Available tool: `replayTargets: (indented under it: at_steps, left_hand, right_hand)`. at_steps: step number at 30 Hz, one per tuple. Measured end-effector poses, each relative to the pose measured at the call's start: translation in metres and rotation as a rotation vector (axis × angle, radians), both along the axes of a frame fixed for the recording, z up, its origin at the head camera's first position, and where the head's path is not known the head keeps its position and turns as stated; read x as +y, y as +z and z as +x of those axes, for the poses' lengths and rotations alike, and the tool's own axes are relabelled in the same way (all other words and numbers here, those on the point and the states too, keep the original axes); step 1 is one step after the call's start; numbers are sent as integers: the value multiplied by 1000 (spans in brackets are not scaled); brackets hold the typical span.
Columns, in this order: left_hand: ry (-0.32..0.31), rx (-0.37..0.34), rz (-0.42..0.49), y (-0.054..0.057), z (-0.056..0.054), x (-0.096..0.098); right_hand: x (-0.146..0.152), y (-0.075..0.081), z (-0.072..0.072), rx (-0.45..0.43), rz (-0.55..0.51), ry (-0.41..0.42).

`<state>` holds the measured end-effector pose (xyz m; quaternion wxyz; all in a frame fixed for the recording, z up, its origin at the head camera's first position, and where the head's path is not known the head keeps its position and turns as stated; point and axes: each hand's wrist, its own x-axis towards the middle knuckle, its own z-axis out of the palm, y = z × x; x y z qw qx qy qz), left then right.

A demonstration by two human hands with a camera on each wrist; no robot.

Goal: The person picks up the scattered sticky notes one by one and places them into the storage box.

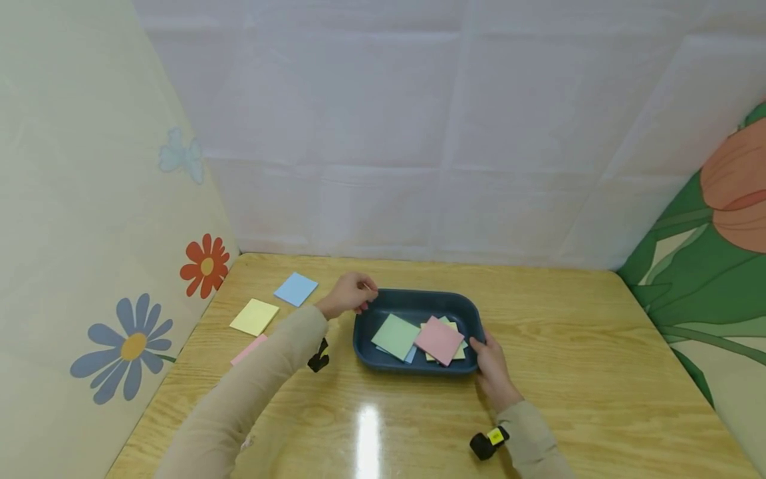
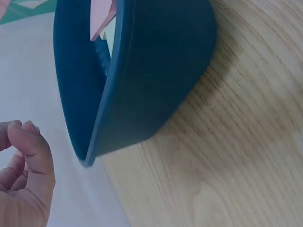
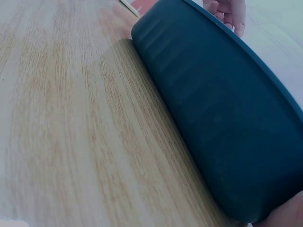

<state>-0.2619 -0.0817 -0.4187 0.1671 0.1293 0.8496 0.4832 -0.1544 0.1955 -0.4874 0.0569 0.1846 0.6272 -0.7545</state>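
Note:
A dark blue plastic bin (image 1: 413, 367) stands on the wooden table, with several square sticky-note pads inside. On top lie a green pad (image 1: 395, 336) and a pink pad (image 1: 439, 339), partly covering blue, yellow and green ones. My right hand (image 1: 493, 366) grips the bin's right end, thumb at the rim; only a bit of that hand shows in the right wrist view. Over the bin's far left corner hovers my left hand (image 1: 354, 293), its fingers loosely bent. In the left wrist view this hand (image 2: 28, 175) is apart from the rim, with no pad visible in it.
Left of the bin on the table lie a blue pad (image 1: 296, 289), a yellow pad (image 1: 255, 317) and a pink pad (image 1: 248, 350), the last partly behind the left sleeve. A white sheet (image 1: 419, 133) hangs behind; flower-printed panels (image 1: 90, 199) flank the table (image 1: 598, 372).

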Motion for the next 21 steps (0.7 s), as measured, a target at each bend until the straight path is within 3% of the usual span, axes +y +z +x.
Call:
replayTargets:
  at_steps: [9,21]
  left_hand:
    - [78,-29,62,-1,-5,-21]
    - [186,-37,35,-5,-7,-38]
  right_hand:
    - [0,0,-1,-28,10,-8]
    - [1,2,0,-59,22,-4]
